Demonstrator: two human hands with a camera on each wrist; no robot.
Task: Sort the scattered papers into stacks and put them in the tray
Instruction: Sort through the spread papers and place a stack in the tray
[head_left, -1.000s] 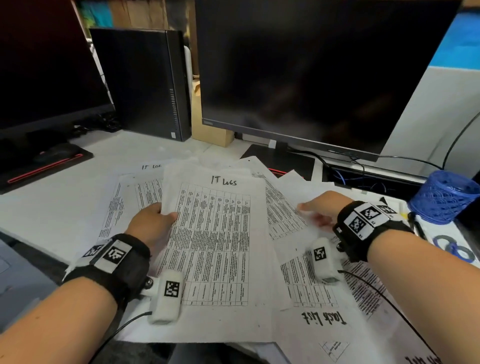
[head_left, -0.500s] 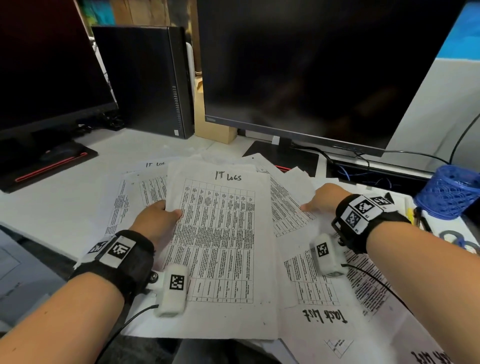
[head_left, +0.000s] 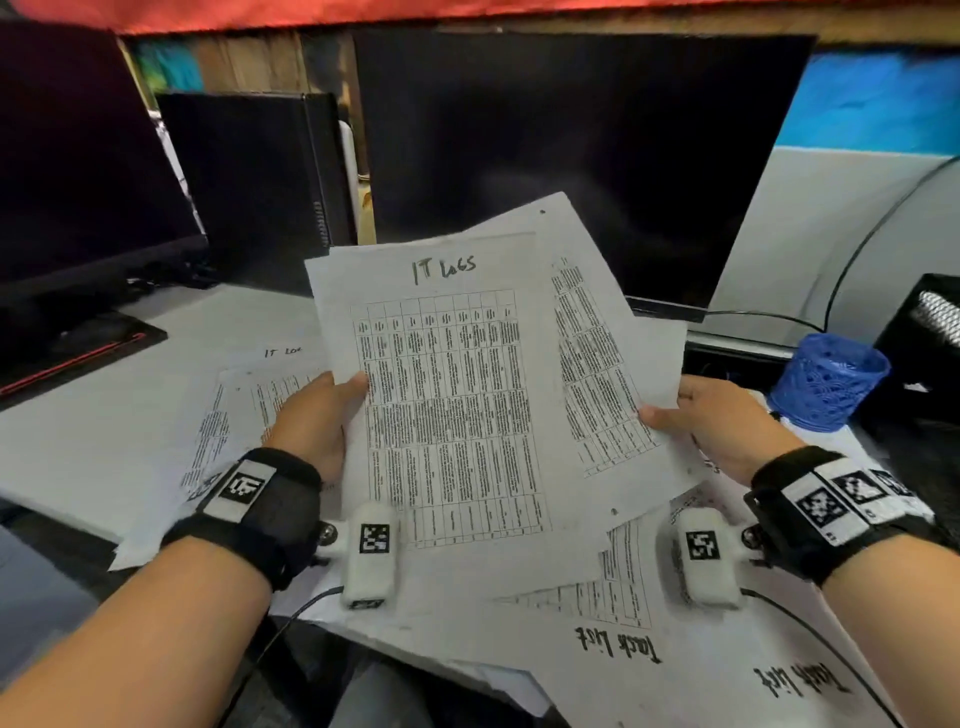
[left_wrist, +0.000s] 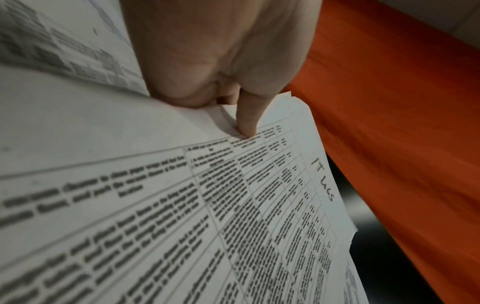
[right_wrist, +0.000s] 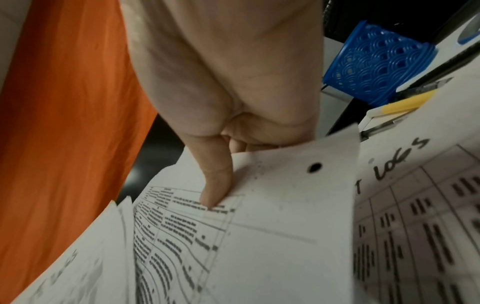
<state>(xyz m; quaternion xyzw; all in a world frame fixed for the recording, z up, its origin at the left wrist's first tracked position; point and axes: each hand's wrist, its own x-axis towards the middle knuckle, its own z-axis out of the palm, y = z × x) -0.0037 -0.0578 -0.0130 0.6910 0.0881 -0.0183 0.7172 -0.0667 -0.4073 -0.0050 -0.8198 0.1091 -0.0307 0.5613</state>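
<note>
A person's left hand (head_left: 317, 415) and right hand (head_left: 717, 421) pinch opposite long edges of fanned "IT Logs" sheets (head_left: 457, 395), raised upright above scattered papers (head_left: 649, 649); no tray is in view.

Pen cup (head_left: 830, 378) right of papers (head_left: 452, 405); monitor (head_left: 566, 156) behind.

Right hand (right_wrist: 221, 86) pinches IT Logs sheets (right_wrist: 259, 226) beside blue pen cup (right_wrist: 376, 61)
</note>
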